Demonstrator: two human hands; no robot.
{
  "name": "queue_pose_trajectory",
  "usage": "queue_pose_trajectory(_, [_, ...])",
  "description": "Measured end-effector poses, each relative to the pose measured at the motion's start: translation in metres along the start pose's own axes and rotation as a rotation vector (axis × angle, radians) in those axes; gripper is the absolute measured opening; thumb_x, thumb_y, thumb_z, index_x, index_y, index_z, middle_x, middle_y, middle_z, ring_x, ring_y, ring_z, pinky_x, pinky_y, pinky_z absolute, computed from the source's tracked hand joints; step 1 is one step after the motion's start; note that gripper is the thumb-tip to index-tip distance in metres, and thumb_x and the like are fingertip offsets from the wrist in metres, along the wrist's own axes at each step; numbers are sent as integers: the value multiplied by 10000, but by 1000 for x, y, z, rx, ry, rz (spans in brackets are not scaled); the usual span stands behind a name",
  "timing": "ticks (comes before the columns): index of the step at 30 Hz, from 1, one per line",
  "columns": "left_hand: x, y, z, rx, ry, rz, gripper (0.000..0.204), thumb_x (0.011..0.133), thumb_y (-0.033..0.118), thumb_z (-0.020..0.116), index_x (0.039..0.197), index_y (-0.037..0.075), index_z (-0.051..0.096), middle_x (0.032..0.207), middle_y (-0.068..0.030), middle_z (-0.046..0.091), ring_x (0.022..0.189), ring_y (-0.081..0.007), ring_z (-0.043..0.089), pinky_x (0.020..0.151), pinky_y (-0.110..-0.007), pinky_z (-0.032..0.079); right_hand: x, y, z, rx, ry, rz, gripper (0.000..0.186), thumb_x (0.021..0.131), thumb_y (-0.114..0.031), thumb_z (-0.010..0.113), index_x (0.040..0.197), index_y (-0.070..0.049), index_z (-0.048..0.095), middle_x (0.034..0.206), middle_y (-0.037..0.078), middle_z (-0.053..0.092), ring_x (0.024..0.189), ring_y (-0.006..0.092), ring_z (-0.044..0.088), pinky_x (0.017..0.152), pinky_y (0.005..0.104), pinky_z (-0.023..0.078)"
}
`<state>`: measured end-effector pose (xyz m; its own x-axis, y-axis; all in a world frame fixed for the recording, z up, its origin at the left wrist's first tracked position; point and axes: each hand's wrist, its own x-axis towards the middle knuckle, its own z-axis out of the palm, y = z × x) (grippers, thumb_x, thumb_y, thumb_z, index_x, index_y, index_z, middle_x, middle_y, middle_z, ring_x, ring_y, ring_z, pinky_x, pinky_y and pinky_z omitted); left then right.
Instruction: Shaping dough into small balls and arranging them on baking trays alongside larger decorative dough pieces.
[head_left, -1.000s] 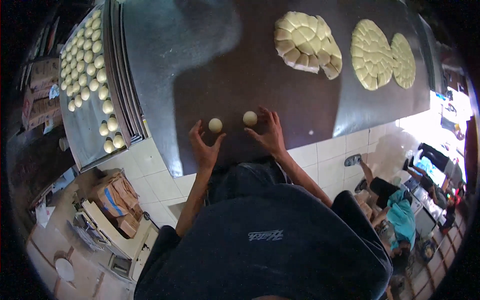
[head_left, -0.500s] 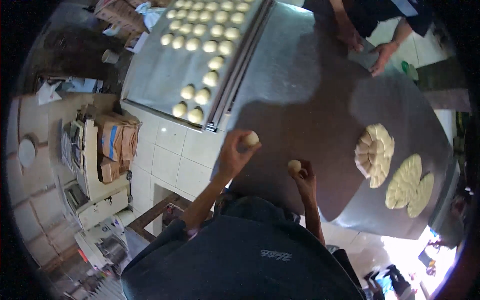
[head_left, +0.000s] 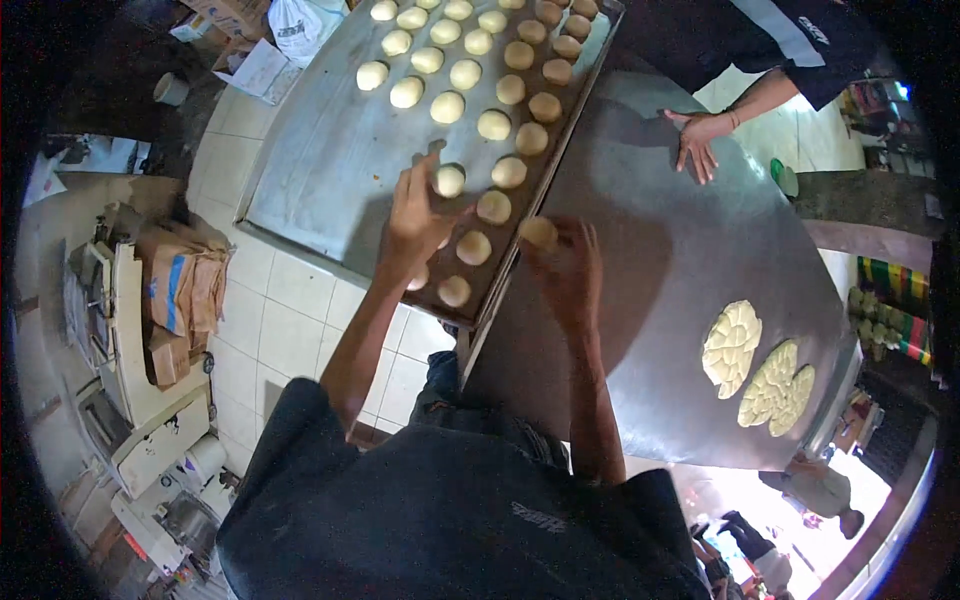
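Observation:
Over the metal tray [head_left: 315,195] my left hand [head_left: 408,228] has its fingers spread, index finger and thumb on either side of a pale dough ball [head_left: 449,181] resting on the tray. Whether the fingers still touch that ball is hard to tell. Several more dough balls [head_left: 494,207] stand in rows to its right and beyond. My right hand [head_left: 574,268], somewhat blurred, holds another dough ball [head_left: 540,233] in its fingertips, just above the tray's right rim. My left hand and wrist partly cover two balls in the near rows.
Right of the tray stretches a dark metal table [head_left: 640,370]. Two flat pieces of segmented dough [head_left: 731,348] lie on its right part. Across the table, another person's hand [head_left: 697,140] rests on the surface. Cartons and paper sacks [head_left: 180,285] stand at the left.
Both my hands have moved toward the tray, and the view has shifted. The ball from my left hand now rests on the tray. The other person's hand now lies spread on the table.

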<state>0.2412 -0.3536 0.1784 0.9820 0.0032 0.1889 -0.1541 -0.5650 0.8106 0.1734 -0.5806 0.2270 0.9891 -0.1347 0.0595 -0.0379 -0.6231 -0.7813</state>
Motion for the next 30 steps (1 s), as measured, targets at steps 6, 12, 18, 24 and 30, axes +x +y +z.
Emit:
queue_pose_trajectory(6, [-22, 5, -29, 67, -41, -130, 818, 758, 329, 879, 1408, 56, 464, 1260, -193, 540, 1150, -404, 557, 964, -493, 489, 94, -36, 87, -228, 17, -219, 497, 844, -302, 786, 1268, -98, 623, 1172, 135, 627, 1118, 354, 600, 1034, 521, 345])
queue_pose_trajectory(12, [-4, 14, -18, 143, -74, -129, 667, 791, 181, 836, 1365, 81, 512, 1247, -205, 558, 1177, -415, 552, 968, -493, 482, 71, -8, 88, -318, 191, -126, 523, 868, -344, 771, 1288, -86, 596, 1248, 148, 587, 1172, 352, 553, 1043, 522, 329])
queue_pose_trajectory(18, [11, -2, 8, 74, 8, -40, 370, 770, 80, 816, 1078, 62, 610, 1017, -160, 629, 972, -367, 632, 860, -462, 521, -54, 70, -15, -124, 267, 157, 426, 890, -222, 778, 1234, -54, 592, 1183, 156, 630, 1159, 344, 562, 1006, 470, 426])
queue_pose_trajectory(24, [10, -21, 8, 280, 0, 134, 553, 800, 296, 833, 1224, 59, 570, 1082, -168, 625, 960, -341, 644, 838, -436, 534, -205, 145, -78, -251, 478, 532, 363, 898, -259, 791, 1115, -17, 628, 1073, 133, 657, 990, 265, 640, 865, 394, 523])
queue_pose_trajectory(30, [78, -51, 10, 31, -366, 22, 515, 872, 194, 727, 1321, 5, 560, 1307, -218, 573, 1234, -391, 516, 1036, -498, 437, -291, 199, -94, 63, 566, 783, 312, 951, -269, 730, 1103, -10, 647, 1043, 115, 696, 917, 217, 661, 830, 360, 537])
